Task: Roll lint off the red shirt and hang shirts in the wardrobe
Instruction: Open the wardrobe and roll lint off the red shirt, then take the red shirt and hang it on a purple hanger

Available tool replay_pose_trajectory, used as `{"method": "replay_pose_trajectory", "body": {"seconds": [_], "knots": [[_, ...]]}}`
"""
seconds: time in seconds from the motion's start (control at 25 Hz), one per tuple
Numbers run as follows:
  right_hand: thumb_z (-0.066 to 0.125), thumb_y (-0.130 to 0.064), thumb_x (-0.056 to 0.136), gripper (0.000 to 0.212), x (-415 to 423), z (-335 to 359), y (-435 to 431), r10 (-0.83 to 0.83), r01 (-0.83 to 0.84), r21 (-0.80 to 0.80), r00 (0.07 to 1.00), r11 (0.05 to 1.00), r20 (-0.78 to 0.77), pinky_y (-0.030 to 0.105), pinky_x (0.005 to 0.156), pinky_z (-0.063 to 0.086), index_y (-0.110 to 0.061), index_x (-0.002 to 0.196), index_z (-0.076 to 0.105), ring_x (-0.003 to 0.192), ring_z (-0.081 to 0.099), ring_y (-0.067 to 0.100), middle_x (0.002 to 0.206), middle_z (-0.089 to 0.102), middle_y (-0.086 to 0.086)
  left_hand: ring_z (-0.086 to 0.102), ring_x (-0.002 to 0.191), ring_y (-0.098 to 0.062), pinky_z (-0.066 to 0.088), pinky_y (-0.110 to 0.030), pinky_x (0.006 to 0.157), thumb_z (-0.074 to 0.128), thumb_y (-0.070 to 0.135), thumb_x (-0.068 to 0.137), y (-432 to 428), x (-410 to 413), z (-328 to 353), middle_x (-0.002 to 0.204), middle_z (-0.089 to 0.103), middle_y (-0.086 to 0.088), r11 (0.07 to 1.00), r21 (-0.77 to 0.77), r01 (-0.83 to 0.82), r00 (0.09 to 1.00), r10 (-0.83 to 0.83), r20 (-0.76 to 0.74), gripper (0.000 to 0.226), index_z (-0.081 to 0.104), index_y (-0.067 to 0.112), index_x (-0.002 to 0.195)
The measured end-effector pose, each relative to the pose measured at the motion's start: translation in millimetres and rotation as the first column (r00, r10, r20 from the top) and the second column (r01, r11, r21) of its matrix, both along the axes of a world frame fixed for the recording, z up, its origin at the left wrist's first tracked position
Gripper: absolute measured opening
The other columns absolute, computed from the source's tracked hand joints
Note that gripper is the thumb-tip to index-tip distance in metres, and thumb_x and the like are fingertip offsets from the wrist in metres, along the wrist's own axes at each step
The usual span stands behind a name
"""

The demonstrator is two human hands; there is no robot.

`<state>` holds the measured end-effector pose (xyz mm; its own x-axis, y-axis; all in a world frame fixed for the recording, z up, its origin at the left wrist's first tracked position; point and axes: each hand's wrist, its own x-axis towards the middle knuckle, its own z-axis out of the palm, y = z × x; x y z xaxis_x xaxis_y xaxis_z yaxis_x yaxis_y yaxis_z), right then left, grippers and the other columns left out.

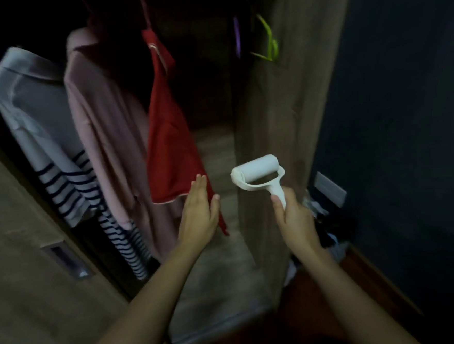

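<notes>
- Dim wardrobe [268, 93] interior, wood-grained walls, dark room to the right.
- Red shirt [168, 138] hangs on a hanger from the rail, between a pink shirt [105, 142] on its left and the wardrobe's empty right part.
- It looks light, soft and limp; it would likely swing or fold under the roller unless backed or pulled taut, so the lower hem or side edge seems the place to hold.
- Left hand [199, 211] is open and flat, fingers together, lying against the shirt's lower right hem; it grips nothing that can be seen.
- Right hand [295, 218] is closed around the handle of a white roller [256, 169], drum up, held just right of the shirt and not touching it.
- Rolling appears about to begin.
- Further left hangs a grey striped shirt [43, 136].
- Purple hanger [237, 35] and green hanger [268, 42] hang empty at upper right.
</notes>
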<state>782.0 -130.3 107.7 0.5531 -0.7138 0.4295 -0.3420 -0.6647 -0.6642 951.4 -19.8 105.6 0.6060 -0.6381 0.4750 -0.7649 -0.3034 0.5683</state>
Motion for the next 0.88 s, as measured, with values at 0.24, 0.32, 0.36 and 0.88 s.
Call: {"method": "replay_pose_trajectory", "body": {"seconds": [0.24,0.32,0.36,0.88], "knots": [[0.036,-0.035,0.097,0.035,-170.8,-60.3,5.3,-0.297,0.323,0.083,0.926,0.943,-0.234,0.045,0.069,0.049,-0.011,0.12,0.046,0.085,0.062,0.042,0.096,0.067,0.021,0.012,0.145,-0.026,0.015,-0.036,0.117,0.037,0.029,0.099,-39.8,-127.8,-57.2,0.156,0.016,-0.014,0.911,0.31,0.272,0.961,-0.274,-0.037,0.058,0.016,0.004,0.147],[0.036,-0.036,0.097,0.035,-226.5,-74.6,2.2,-0.392,0.435,0.089,0.87,0.896,-0.3,0.043,0.068,0.047,-0.011,0.12,0.045,0.087,0.062,0.043,0.097,0.067,0.021,0.01,0.145,-0.026,0.014,-0.038,0.116,0.035,0.031,0.099,-58.8,-177.3,-72.2,0.157,0.013,-0.012,0.844,0.385,0.373,0.922,-0.383,-0.052,0.059,0.014,0.006,0.148],[0.035,-0.037,0.097,0.035,-256.6,-81.6,0.5,-0.438,0.492,0.094,0.835,0.866,-0.333,0.042,0.068,0.045,-0.011,0.119,0.045,0.088,0.062,0.042,0.098,0.067,0.021,0.009,0.145,-0.025,0.013,-0.039,0.116,0.034,0.032,0.099,-68.1,-206.4,-78.6,0.157,0.012,-0.011,0.806,0.413,0.423,0.897,-0.436,-0.068,0.059,0.014,0.007,0.148],[0.028,-0.048,0.095,0.046,-614.5,-159.0,-52.0,-0.579,0.743,0.06,0.567,0.666,-0.586,0.035,0.059,0.038,-0.012,0.12,0.043,0.08,0.063,0.037,0.09,0.068,0.016,0.064,0.104,-0.038,0.055,-0.041,0.076,0.04,0.033,0.082,-210.2,-560.5,-161.6,0.116,0.064,-0.024,0.397,0.663,0.635,0.61,-0.784,-0.115,0.054,0.064,-0.004,0.113]]}}
